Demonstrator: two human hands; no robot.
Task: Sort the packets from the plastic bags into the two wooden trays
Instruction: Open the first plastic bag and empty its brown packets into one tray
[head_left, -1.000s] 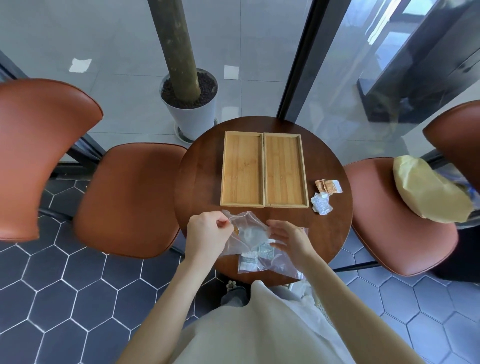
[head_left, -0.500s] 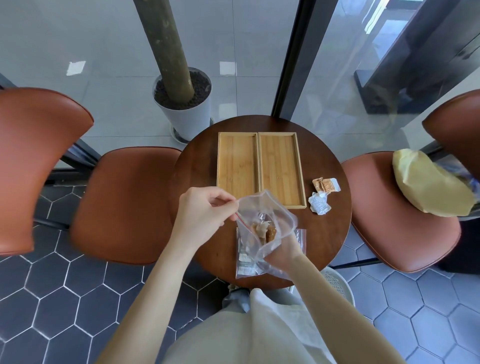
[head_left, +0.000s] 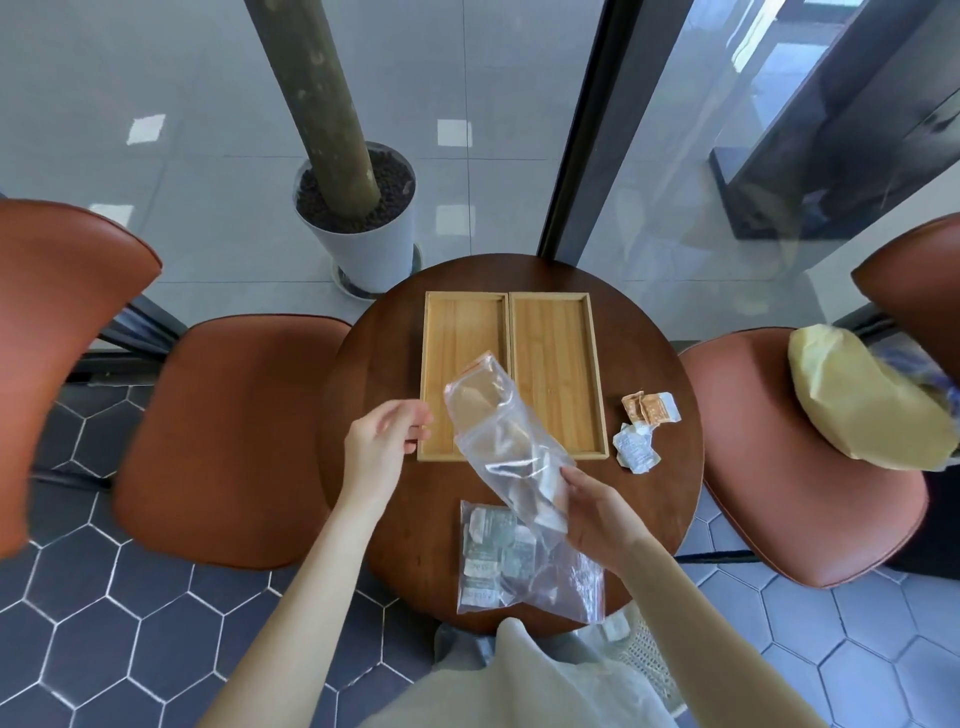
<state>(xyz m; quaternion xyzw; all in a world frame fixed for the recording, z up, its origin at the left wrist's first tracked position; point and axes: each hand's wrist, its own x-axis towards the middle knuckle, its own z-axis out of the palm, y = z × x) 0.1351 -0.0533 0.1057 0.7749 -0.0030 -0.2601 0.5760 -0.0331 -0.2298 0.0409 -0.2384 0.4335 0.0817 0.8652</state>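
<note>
Two empty wooden trays stand side by side on the round table, the left tray (head_left: 457, 332) and the right tray (head_left: 558, 358). My right hand (head_left: 597, 512) grips a clear plastic bag (head_left: 498, 441) by its lower end and holds it slanted over the trays' near edge, its mouth pointing up and away. Pale packets show inside the bag near my fingers. My left hand (head_left: 384, 441) hovers open just left of the bag, touching nothing. A second clear bag (head_left: 514, 561) full of green and white packets lies flat at the table's near edge.
Brown packets (head_left: 647, 408) and crumpled white packets (head_left: 636, 449) lie on the table (head_left: 374, 374) right of the trays. Brown chairs stand left (head_left: 223, 431) and right (head_left: 779, 467); the right one carries a yellow bag (head_left: 857, 400). A potted trunk (head_left: 358, 218) stands beyond.
My left hand let go of the bag's mouth and opened. My right hand came out of the bag, took its bottom end and lifted it toward the trays.
</note>
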